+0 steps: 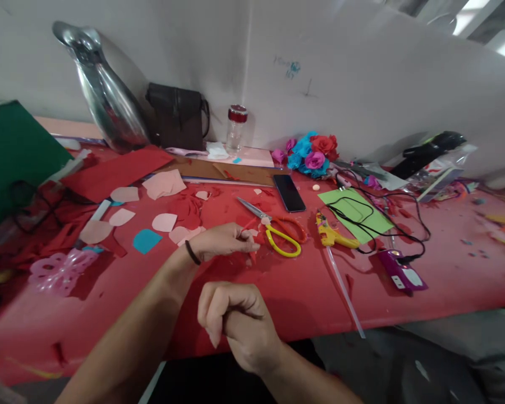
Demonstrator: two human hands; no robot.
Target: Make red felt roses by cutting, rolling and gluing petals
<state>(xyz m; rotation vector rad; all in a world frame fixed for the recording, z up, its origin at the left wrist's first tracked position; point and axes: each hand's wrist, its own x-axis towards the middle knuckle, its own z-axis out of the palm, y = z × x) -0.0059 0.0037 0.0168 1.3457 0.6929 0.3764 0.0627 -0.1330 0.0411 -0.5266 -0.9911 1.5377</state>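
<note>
One thin red strip (pixel 253 257) apparently pinched in the bare left hand (pixel 221 240), perhaps to steady it over the red-covered table (pixel 315 303); right hand (pixel 239 322) curled closed, any contents hidden; yellow-and-red-handled metal scissors (pixel 272 220) just beside, seemingly for ready reach.

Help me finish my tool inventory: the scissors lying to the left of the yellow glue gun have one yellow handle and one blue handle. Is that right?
Not quite: the head view shows that the scissors lying to the left of the yellow glue gun have one yellow handle and one red handle, not a blue one.
</note>
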